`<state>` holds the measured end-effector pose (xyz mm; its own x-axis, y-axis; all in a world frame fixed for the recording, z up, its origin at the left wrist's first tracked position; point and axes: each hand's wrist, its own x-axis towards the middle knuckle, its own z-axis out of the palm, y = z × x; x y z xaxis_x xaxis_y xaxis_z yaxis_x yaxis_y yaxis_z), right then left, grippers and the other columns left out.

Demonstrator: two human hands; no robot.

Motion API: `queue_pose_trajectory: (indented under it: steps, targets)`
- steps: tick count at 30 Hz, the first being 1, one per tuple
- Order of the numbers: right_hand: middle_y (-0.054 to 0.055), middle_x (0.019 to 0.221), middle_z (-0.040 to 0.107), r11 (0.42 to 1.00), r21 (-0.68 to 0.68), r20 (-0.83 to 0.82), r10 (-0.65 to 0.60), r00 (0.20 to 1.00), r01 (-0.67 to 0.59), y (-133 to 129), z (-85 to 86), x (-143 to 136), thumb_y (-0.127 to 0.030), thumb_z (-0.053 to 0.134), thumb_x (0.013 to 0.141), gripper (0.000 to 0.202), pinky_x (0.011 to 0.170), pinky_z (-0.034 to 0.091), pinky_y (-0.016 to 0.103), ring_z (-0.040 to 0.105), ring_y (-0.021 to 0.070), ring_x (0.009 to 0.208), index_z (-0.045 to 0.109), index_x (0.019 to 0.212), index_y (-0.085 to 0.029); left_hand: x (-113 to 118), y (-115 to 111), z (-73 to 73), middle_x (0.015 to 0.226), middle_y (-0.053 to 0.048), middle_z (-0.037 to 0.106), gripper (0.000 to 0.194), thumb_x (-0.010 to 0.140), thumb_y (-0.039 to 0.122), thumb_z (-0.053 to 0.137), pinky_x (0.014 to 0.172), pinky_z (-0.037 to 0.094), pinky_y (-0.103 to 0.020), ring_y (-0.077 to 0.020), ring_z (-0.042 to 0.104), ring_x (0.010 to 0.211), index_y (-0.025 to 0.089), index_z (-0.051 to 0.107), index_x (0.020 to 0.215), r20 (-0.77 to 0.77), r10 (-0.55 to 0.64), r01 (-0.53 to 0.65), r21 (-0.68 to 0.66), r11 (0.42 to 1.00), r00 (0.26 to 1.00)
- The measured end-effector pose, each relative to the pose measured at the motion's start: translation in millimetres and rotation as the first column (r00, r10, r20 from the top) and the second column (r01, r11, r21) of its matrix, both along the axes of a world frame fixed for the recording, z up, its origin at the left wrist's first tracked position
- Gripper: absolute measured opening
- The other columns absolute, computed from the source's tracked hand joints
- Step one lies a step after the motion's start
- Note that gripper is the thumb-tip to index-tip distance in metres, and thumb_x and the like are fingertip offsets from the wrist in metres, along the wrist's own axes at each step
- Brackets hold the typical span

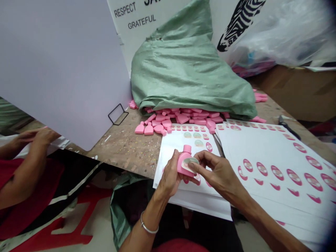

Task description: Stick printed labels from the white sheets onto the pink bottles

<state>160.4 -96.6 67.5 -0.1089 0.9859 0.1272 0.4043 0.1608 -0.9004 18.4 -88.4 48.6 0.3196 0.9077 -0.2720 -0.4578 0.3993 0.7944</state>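
Observation:
My left hand (169, 177) is closed around a small pink plastic bottle (181, 158), held with its cap up and tilted a little. An oval label sticker (188, 161), greenish and white, lies against the bottle's front face. My right hand (216, 168) pinches the sticker's right side between thumb and fingers. Below both hands are sticker sheets (165, 154) with rows of pink oval labels and a few pale green ones. Part of the bottle's lower end is hidden by my left fingers.
A green woven sack (183, 73) stands at the back, with many pink bottles (182, 118) spilling out. More sticker sheets (257, 143) lie right, near dark-handled scissors (288, 127). A white panel (65, 70) and a wire stand (118, 114) are left, beside another person's arm (34, 150).

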Motion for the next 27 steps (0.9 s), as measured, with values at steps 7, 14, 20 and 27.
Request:
queue_pose_trajectory:
  steps: [7, 14, 20, 27]
  targets:
    - [-0.001, 0.064, 0.054, 0.999, 0.045, 0.056, 0.023, 0.998, -0.026, -0.7, 1.2, -3.4, -0.038, 0.059, 0.081, 0.021, 0.056, 0.04, 0.025, 0.047, 0.0118, 0.059, 0.054, 0.073, -0.019, -0.3, 0.2, 4.7, 0.068, -0.007, 0.063, 0.061, 0.085, 0.064, 0.037, 0.048, 0.049, -0.024, -0.0169, 0.063, 0.057, 0.01, 0.062, 0.098, 0.029, -0.033, 0.033, 0.002, 0.999, 0.999]
    - [-0.001, 0.065, 0.054, 0.998, 0.063, 0.045, 0.029, 0.999, -0.032, -0.4, 2.4, -2.9, -0.036, 0.06, 0.081, 0.02, 0.057, 0.041, 0.025, 0.048, 0.0119, 0.059, 0.053, 0.073, -0.019, -1.4, 1.0, 3.6, 0.075, -0.008, 0.065, 0.061, 0.087, 0.062, 0.033, 0.041, 0.042, -0.02, -0.0155, 0.062, 0.055, 0.011, 0.06, 0.107, 0.028, -0.039, 0.039, -0.003, 0.999, 0.999]
    - [-0.002, 0.064, 0.054, 0.997, 0.074, 0.053, 0.012, 0.999, -0.016, -0.3, 4.4, -5.3, -0.036, 0.06, 0.081, 0.02, 0.057, 0.04, 0.025, 0.047, 0.0113, 0.058, 0.053, 0.072, -0.02, -0.4, 1.9, 4.9, 0.075, -0.009, 0.065, 0.061, 0.088, 0.062, 0.031, 0.04, 0.037, -0.018, -0.0154, 0.063, 0.057, 0.01, 0.061, 0.102, 0.013, -0.043, 0.043, 0.024, 0.999, 0.999]
    - [-0.001, 0.064, 0.055, 0.997, 0.082, 0.065, 0.005, 0.998, -0.011, -1.8, 5.9, -5.3, -0.035, 0.059, 0.082, 0.019, 0.055, 0.04, 0.024, 0.047, 0.0108, 0.057, 0.054, 0.072, -0.02, 0.4, 1.9, 6.7, 0.073, -0.006, 0.063, 0.059, 0.087, 0.063, 0.034, 0.048, 0.047, -0.022, -0.0147, 0.061, 0.056, 0.011, 0.06, 0.1, 0.046, -0.049, 0.047, 0.028, 0.998, 0.998]
